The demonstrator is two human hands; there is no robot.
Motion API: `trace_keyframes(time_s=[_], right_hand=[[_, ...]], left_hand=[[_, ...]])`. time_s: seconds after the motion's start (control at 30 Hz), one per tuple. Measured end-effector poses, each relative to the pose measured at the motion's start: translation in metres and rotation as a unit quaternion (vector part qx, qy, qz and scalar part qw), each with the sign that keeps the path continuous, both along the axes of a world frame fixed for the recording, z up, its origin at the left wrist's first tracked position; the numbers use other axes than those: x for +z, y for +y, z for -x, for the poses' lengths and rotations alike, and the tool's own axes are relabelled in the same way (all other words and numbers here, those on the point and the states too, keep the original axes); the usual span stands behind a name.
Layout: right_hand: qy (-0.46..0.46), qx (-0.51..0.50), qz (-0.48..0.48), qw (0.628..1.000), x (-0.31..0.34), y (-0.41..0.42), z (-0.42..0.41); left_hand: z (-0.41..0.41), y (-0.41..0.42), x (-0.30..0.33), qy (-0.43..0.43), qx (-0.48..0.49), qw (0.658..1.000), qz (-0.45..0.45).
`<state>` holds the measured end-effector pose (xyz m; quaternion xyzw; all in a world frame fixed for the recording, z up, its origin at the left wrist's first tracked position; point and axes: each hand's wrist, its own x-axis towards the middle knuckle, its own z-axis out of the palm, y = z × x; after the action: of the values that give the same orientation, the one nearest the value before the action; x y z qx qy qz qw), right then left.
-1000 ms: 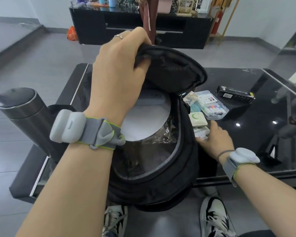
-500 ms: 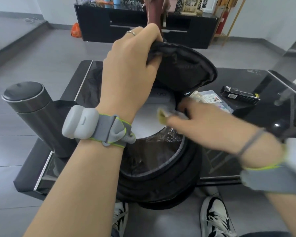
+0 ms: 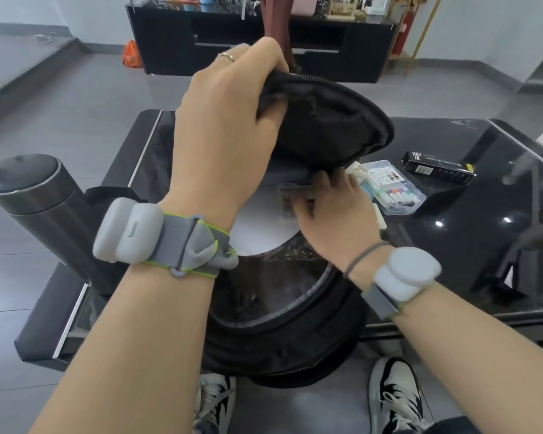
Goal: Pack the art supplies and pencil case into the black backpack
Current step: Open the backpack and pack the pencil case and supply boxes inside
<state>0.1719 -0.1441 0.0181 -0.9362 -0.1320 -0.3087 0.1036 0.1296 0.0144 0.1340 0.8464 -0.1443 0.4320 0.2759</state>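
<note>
The black backpack (image 3: 295,339) stands open against the near edge of the black table (image 3: 470,252). My left hand (image 3: 226,136) grips its top flap (image 3: 336,120) and holds it up. My right hand (image 3: 336,214) is inside the opening, its fingers pinching a small blurred pack (image 3: 292,195) over a white flat item (image 3: 261,230) that lies in the bag. A clear case of coloured markers (image 3: 392,189) lies on the table just right of the bag, partly behind my right hand.
A black slim box (image 3: 436,164) lies further right on the table. A dark steel flask (image 3: 35,208) stands at the bag's left. A black cabinet (image 3: 264,36) stands across the floor. My shoes (image 3: 395,399) are below the table edge.
My right hand picked a small pack off the table beside the bag and carried it left into the opening. My left hand kept holding the flap up.
</note>
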Motion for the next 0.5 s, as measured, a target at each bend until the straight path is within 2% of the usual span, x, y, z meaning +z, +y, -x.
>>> trace_keyframes(time_s=[0.07,0.17,0.2,0.27,0.33,0.4,0.5], right_hand=[[0.031,0.002,-0.067,0.997,0.004,-0.026,0.000],[0.122,-0.075,-0.243,0.959,-0.010,-0.070,-0.023],[0.166,-0.096,-0.233,0.953,-0.020,-0.082,-0.029],[0.280,-0.096,-0.106,0.949,-0.042,-0.097,-0.037],[0.343,-0.078,-0.010,0.936,-0.061,-0.102,-0.043],[0.349,-0.073,0.001,0.934,-0.070,-0.101,-0.046],[0.309,-0.094,-0.002,0.946,-0.071,-0.097,-0.049]], left_hand=[[0.001,-0.001,-0.001,-0.001,0.003,1.000,-0.002],[0.003,-0.002,-0.002,-0.001,0.002,1.000,0.004],[0.003,-0.003,-0.002,-0.001,0.002,1.000,0.002],[0.003,-0.005,-0.003,0.001,-0.002,1.000,-0.004],[0.002,-0.007,-0.003,-0.001,-0.001,1.000,-0.007],[0.001,-0.006,-0.003,-0.001,-0.005,1.000,-0.006],[0.000,-0.006,-0.004,0.003,-0.005,1.000,-0.009]])
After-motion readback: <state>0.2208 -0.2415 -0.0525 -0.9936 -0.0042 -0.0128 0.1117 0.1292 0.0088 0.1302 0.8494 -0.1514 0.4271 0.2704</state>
